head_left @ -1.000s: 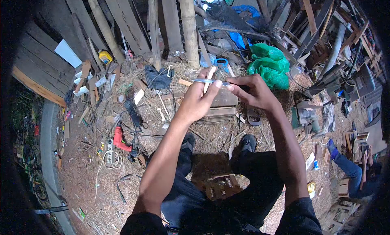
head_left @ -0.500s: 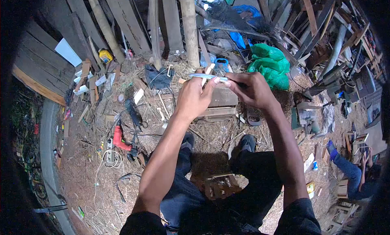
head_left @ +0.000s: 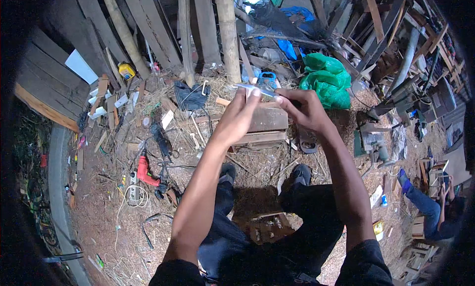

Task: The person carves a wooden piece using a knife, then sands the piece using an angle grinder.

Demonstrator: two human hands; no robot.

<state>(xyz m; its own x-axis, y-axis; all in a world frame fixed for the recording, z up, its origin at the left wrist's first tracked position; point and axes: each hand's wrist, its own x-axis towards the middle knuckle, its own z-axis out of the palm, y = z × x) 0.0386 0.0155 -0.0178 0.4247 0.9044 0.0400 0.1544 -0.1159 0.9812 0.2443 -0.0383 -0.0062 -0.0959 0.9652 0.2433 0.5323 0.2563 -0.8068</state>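
Observation:
In front of me, above a wooden block, my right hand is closed round the handle end of a knife. Its shiny blade points left, across the fingers of my other hand. My left hand is closed on a small pale wood stick, which shows only in part behind the blade. The left thumb lies against the blade or just beside it; I cannot tell which. Most of the stick is hidden by fingers.
A red power drill and a power strip with cords lie at left. A green plastic bag sits at right, near a scrap wood pile. Wood shavings cover the ground. Another person sits at far right.
The knife blade has tilted, its tip now higher and its handle side lower. Both hands stay close together, and the view has shifted slightly.

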